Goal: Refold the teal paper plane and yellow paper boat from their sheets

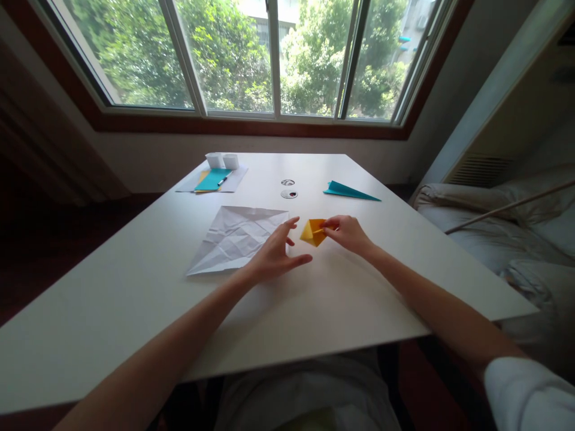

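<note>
Between the fingertips of my right hand is a small folded piece of yellow paper, its creased faces turned towards me. My right fingers pinch its right side. To its left, my left hand is open, thumb and fingers apart, and touches none of the yellow paper. Under and beyond my left hand lies a creased sheet of white paper, flat on the table with many fold lines. My left hand and wrist cover its right part.
A blue paper plane rests at the back right of the white table. At the back left are blue paper, a pen and two small white boxes. Two round inserts sit mid-table. A window stands behind.
</note>
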A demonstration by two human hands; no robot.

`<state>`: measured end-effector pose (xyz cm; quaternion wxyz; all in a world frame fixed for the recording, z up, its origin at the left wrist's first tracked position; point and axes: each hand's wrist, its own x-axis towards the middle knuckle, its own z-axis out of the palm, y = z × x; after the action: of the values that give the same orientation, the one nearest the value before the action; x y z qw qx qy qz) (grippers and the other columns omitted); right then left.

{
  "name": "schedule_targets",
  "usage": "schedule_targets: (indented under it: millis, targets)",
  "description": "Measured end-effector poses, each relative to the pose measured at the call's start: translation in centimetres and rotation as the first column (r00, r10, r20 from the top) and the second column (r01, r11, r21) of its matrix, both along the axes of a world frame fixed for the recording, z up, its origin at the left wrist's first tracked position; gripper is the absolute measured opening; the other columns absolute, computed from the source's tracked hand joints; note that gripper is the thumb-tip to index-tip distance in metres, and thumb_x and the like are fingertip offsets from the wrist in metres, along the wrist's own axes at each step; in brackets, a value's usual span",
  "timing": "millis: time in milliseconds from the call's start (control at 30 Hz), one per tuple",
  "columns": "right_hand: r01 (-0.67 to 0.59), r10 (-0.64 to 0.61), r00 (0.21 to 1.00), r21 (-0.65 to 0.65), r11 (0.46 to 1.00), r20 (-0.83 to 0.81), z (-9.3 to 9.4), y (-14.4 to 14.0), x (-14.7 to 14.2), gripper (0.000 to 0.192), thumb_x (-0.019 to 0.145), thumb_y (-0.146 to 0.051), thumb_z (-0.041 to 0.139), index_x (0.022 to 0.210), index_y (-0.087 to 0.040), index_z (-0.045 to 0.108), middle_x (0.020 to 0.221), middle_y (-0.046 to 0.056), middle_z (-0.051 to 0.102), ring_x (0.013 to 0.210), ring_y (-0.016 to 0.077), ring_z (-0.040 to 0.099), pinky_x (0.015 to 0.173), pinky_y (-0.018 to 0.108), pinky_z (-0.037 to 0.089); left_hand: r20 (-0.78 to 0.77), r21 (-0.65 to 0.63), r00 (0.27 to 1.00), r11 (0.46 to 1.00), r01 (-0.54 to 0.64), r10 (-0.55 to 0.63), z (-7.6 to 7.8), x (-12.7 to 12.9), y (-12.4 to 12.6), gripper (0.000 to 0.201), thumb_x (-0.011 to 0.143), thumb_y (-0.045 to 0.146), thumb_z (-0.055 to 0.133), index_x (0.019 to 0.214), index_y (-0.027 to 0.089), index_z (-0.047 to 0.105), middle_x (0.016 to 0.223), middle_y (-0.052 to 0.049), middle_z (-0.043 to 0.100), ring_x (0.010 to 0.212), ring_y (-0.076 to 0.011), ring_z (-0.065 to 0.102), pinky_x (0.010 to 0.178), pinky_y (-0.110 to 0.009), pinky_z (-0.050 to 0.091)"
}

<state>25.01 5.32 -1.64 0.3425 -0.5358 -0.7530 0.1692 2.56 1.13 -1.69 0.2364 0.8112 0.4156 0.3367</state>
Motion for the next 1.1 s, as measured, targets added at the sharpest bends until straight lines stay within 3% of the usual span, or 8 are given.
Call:
schedule_targets:
  millis: [67, 133, 267, 500, 767, 1100]
  targets:
    - [-0.087, 0.085, 0.996, 0.105, 0.991, 0.022, 0.6, -2.1, -1.9, 0.016, 0.076, -0.025, 0.056, 0.084, -0.022, 0.070, 0.086, 0.004, 0.069, 0.071, 0.0167, 0.062, 0.067, 0.030, 0.049, 0.049, 0.031, 0.999, 1.000, 0.005, -0.007, 0.0, 0.7, -0.4, 0.079, 0.070, 0.042, 0.066, 0.135, 0.022, 0.027, 0.124, -0.014, 0.048, 0.088, -0.0202, 0.059, 0.074, -0.034, 0.051]
    - [-0.117, 0.112, 0.993, 0.150, 0.982, 0.043, 1.0, -3.4, -2.8, 0.018, 0.078, -0.026, 0.054, 0.088, -0.024, 0.069, 0.089, 0.003, 0.068, 0.072, 0.0163, 0.061, 0.067, 0.030, 0.049, 0.072, 0.096, 0.996, 0.994, 0.045, -0.052, 0.2, 0.7, -0.5, 0.065, 0.074, 0.032, 0.063, 0.131, 0.021, 0.034, 0.118, -0.012, 0.053, 0.095, -0.0212, 0.057, 0.079, -0.035, 0.049]
    - [-0.140, 0.120, 0.988, 0.241, 0.961, 0.094, 0.6, -4.1, -2.8, 0.015, 0.079, -0.023, 0.056, 0.088, -0.023, 0.068, 0.086, 0.003, 0.067, 0.080, 0.0182, 0.059, 0.072, 0.032, 0.049, 0.078, 0.182, 0.981, 0.970, 0.162, -0.178, 0.2, 0.3, 0.0, 0.042, 0.076, 0.016, 0.057, 0.117, 0.020, 0.046, 0.110, -0.008, 0.057, 0.097, -0.0192, 0.056, 0.084, -0.033, 0.046]
    - [-0.232, 0.151, 0.966, 0.450, 0.863, 0.209, 0.4, -4.0, -2.3, 0.015, 0.079, -0.029, 0.062, 0.092, -0.025, 0.067, 0.109, 0.005, 0.059, 0.089, 0.0195, 0.053, 0.081, 0.037, 0.047, 0.001, 0.216, 0.989, 0.966, 0.145, -0.149, -0.3, 0.3, 0.4, 0.048, 0.073, 0.006, 0.052, 0.117, 0.020, 0.042, 0.109, -0.009, 0.053, 0.097, -0.0196, 0.054, 0.082, -0.032, 0.046]
    - [-0.299, 0.195, 0.947, 0.483, 0.823, 0.254, 0.8, -4.1, -2.3, 0.011, 0.082, -0.026, 0.058, 0.086, -0.025, 0.068, 0.107, 0.005, 0.059, 0.085, 0.0176, 0.053, 0.077, 0.037, 0.046, -0.059, 0.206, 0.984, 0.963, 0.176, -0.167, -0.6, 0.2, 0.5, 0.060, 0.066, -0.002, 0.050, 0.120, 0.021, 0.039, 0.113, -0.008, 0.048, 0.104, -0.0199, 0.050, 0.087, -0.033, 0.044]
    - [-0.364, 0.255, 0.924, 0.445, 0.818, 0.286, 1.1, -3.7, -2.3, 0.013, 0.085, -0.025, 0.053, 0.085, -0.022, 0.065, 0.099, 0.005, 0.061, 0.077, 0.0152, 0.052, 0.075, 0.035, 0.043, -0.088, 0.179, 0.986, 0.971, 0.159, -0.145, -0.8, 0.0, 0.5, 0.064, 0.067, 0.000, 0.051, 0.124, 0.022, 0.036, 0.119, -0.009, 0.048, 0.108, -0.0217, 0.051, 0.089, -0.035, 0.044]
